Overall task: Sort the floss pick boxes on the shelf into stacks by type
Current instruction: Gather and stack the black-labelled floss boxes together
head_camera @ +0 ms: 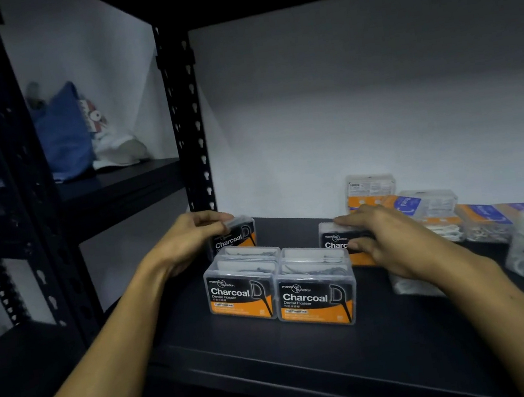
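Pinching one charcoal box (237, 235) with left hand (189, 241), another box (336, 238) with right hand (389, 241); set squarely behind front pair (279, 289).

Two clear Charcoal floss boxes are sitting side by side at the front of the dark shelf (308, 358): the front left box (240, 292) and the front right box (316, 294), touching each other, labels facing out. The left hand (189, 241) is curling its fingers round the top of a third Charcoal box (237, 238) just behind them. The right hand (389, 238) is pinching a fourth Charcoal box (334, 238) between thumb and fingers. Behind and to the right, white floss pick boxes (428, 206) with orange and blue labels are lying jumbled, one standing box (369, 189) against the back wall. Blue fabric (59, 138) is lying on the neighbouring shelf.
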The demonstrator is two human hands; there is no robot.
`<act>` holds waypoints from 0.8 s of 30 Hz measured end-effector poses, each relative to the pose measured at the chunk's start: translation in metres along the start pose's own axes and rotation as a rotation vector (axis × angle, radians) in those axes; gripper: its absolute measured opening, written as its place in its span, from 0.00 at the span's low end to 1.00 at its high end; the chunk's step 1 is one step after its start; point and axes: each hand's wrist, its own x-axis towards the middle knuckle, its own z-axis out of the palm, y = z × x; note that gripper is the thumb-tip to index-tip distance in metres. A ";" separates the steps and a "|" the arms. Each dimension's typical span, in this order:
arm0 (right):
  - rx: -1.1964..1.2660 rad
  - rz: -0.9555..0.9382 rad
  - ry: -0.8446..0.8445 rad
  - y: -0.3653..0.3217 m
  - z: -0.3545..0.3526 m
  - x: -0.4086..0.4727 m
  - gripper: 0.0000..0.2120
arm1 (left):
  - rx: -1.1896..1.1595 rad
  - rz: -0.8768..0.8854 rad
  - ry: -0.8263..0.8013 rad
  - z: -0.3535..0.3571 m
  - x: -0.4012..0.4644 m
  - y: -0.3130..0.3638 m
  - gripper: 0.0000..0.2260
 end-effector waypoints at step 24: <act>0.300 -0.042 -0.048 -0.023 -0.002 -0.002 0.39 | -0.262 -0.155 -0.521 0.015 -0.024 0.021 0.18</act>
